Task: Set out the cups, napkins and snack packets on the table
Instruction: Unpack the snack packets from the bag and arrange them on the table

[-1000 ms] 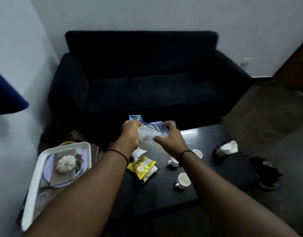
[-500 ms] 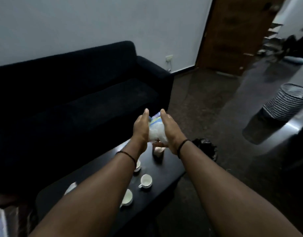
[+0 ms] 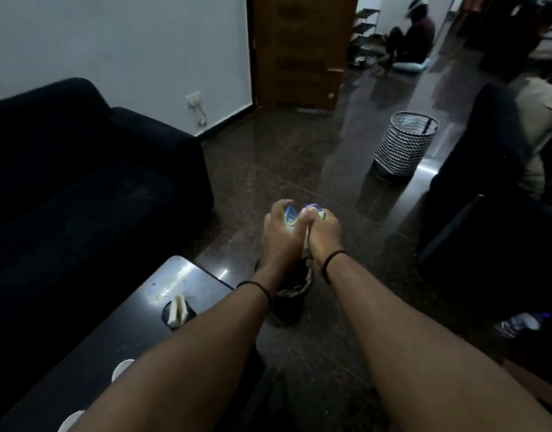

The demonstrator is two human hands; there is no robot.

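Note:
My left hand [image 3: 279, 235] and my right hand [image 3: 323, 232] are pressed together around a crumpled clear plastic bag with blue print [image 3: 291, 217], held out beyond the right end of the black table [image 3: 134, 335], above a small black bin [image 3: 291, 294] on the floor. On the table stands a dark holder with white napkins [image 3: 176, 310]. Parts of two white cups [image 3: 122, 369] [image 3: 70, 420] show beside my left forearm. No snack packets are in view.
A black sofa [image 3: 81, 182] fills the left. A zigzag-patterned basket [image 3: 404, 145] stands on the dark floor ahead, a dark chair [image 3: 486, 188] at right. A person sits on the floor in the far room [image 3: 413, 35]. A wooden door [image 3: 299, 51] is behind.
My view has swung right, away from the sofa and tray. Both hands carried the plastic bag off the table's right end and squeezed it smaller between them.

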